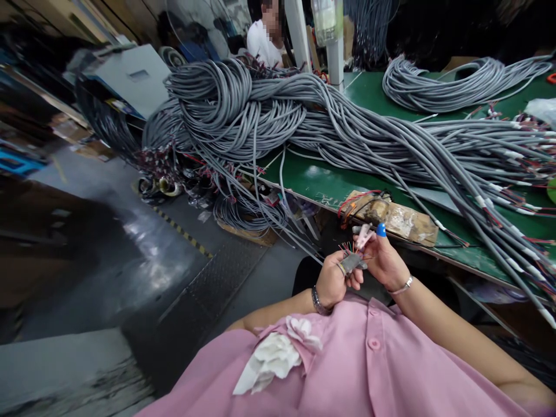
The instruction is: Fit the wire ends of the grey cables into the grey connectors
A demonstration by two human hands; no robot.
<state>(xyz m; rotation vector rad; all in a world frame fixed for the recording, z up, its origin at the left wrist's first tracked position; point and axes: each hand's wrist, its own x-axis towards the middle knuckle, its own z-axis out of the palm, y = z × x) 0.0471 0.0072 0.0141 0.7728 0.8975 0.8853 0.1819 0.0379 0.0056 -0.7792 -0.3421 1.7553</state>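
Just in front of the near edge of the green workbench (330, 182), we see the person's two hands working close together above the lap. The left hand (332, 282) is clenched around the grey end of a cable (353, 262), from which a fan of thin coloured wires (346, 248) sticks up. The right hand (384, 260) sits touching the left one, its fingers pinching a small pale piece (364, 234) just above the wire ends; what that piece is we cannot tell. One right fingertip wears a blue finger cot (381, 230). A dark band circles the left wrist and a silver bracelet (403, 285) the right.

Below the hands, nearer to us than the workbench, lies a pink shirt (369, 365) with a white fabric flower (273, 353) on it.

On the workbench, just beyond the hands, rests a brown taped block (402, 221) with red wires looped at its left end. Further in, a great heap of grey cables (278, 116) covers much of the green top, its strands running off to the right, where their ends show white sleeves and red wires. A second, smaller grey coil (456, 84) lies at the far right part of the bench.

Off the bench's left end, more cable ends spill toward the grey floor (143, 243), which carries a yellow-and-black striped line. Behind the bench's far edge, beside a white post (299, 32), another person in a white shirt (263, 40) is seated.
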